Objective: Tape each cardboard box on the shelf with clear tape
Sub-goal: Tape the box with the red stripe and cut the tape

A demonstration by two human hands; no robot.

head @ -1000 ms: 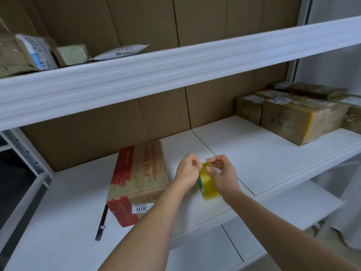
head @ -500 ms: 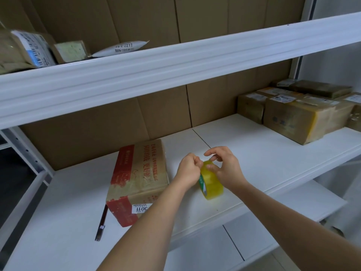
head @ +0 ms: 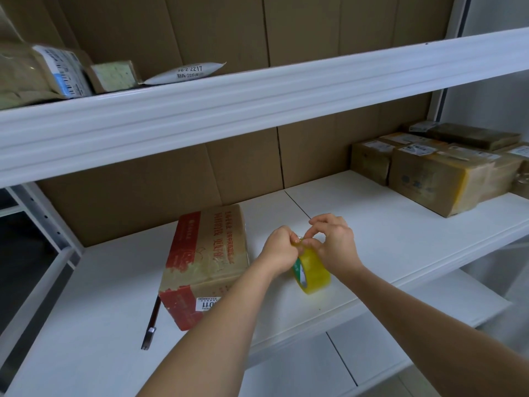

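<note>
Tape comes first here: you have one roll of clear tape (head: pixel 312 270) standing on edge on the middle shelf (head: pixel 372 224), just right of the red-and-brown cardboard box (head: pixel 204 262), and both your hands are closed on it. Your left hand (head: pixel 282 250) grips the roll's left side with curled fingers, most likely to steady it so it cannot roll, while your right hand (head: pixel 335 243) curls over the top and pinches at the rim with fingertips, which reads as hunting for or lifting the loose end; whether any strip has come free is too small to tell. Keeping the roll beside the box makes sense, since the first strip need travel only a short way to the box's top. That box lies close to the shelf's front edge with a white label on its near face, and it already shows glossy patches across the top. One dark, slim tool, probably a cutter (head: pixel 150 325), lies on the shelf against the box's left near corner, within reach for trimming. Well apart at the right end sits a cluster of brown boxes (head: pixel 429 179), at least four, with some stacked and hard to separate. On the upper shelf (head: pixel 257 101) you can count three parcels: a labelled package, a small box and a white pouch.
</note>
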